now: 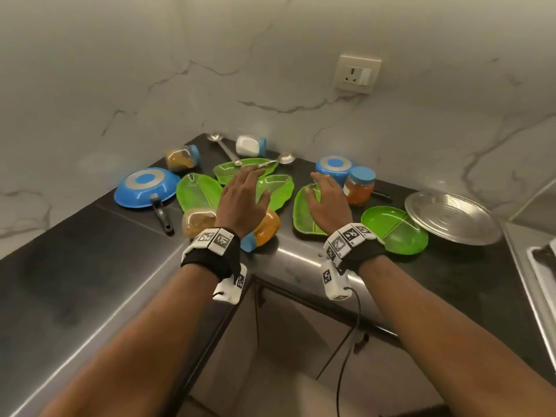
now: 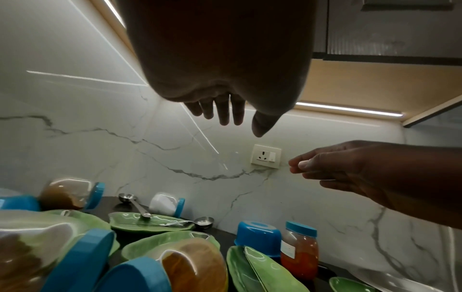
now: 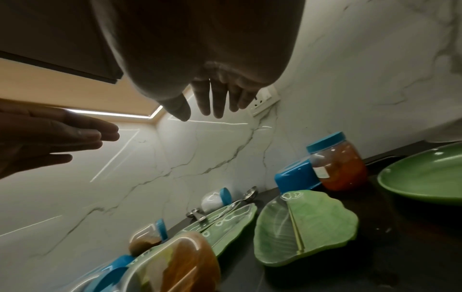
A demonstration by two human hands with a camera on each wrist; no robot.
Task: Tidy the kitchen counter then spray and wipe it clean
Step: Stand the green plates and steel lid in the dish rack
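Observation:
Both hands hover flat over a cluttered dark counter (image 1: pixel 445 266), holding nothing. My left hand (image 1: pixel 245 194) is open above several green leaf-shaped plates (image 1: pixel 198 191) and an overturned orange-filled jar (image 1: pixel 266 227). My right hand (image 1: pixel 326 197) is open above another leaf plate (image 1: pixel 304 215), just in front of an upside-down blue bowl (image 1: pixel 334 168) and an upright jar of red paste (image 1: pixel 359 186). In the left wrist view the left fingers (image 2: pixel 223 110) hang straight above the plates (image 2: pixel 150 220). The right wrist view shows the right fingers (image 3: pixel 215 100) straight above a leaf plate (image 3: pixel 307 223).
An upside-down blue pan (image 1: pixel 146 188) lies at the left. Toppled spice jars (image 1: pixel 182 158), a white-filled jar (image 1: pixel 251 145) and two steel ladles (image 1: pixel 225 149) sit near the wall. A round green plate (image 1: pixel 397 230) and a steel lid (image 1: pixel 451 216) lie at the right, a sink edge (image 1: pixel 538 266) beyond.

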